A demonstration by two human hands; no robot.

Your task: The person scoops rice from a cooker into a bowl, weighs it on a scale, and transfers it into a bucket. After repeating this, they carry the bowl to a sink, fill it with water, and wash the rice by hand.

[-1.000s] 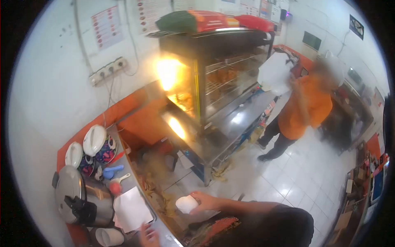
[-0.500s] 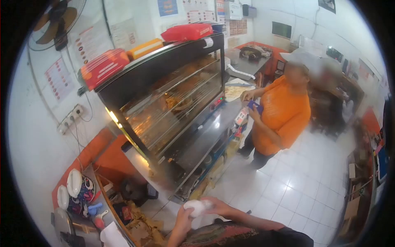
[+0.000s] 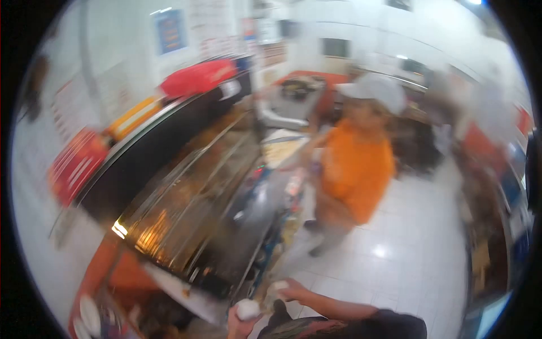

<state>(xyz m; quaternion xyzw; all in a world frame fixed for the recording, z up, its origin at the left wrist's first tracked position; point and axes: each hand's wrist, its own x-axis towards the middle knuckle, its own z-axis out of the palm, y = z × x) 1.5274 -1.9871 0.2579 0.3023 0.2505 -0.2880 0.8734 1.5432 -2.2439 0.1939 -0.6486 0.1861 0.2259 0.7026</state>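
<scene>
My left hand (image 3: 238, 327) is low in the view, its fingers wrapped round a white rounded bundle (image 3: 248, 308). To its right and a little higher, my right hand (image 3: 290, 290) pinches a smaller white piece (image 3: 278, 286). A gap separates the two hands. Motion blur hides what the white material is and whether a thin strand links the two pieces. Both hands are in front of my body, beyond the near end of a glass-fronted warming cabinet (image 3: 169, 135) with lit wire shelves.
A person in an orange shirt (image 3: 358, 169) and white cap stands at the metal counter (image 3: 271, 198). Red bags (image 3: 197, 78) and a yellow box (image 3: 134, 117) lie on top of the cabinet. White floor tiles (image 3: 406, 243) stretch right toward cluttered shelving (image 3: 485, 226).
My hands were together on the white bundle; now they are apart, each with white material. The camera has swung right, so the scene slides left. The person in orange has lowered an arm.
</scene>
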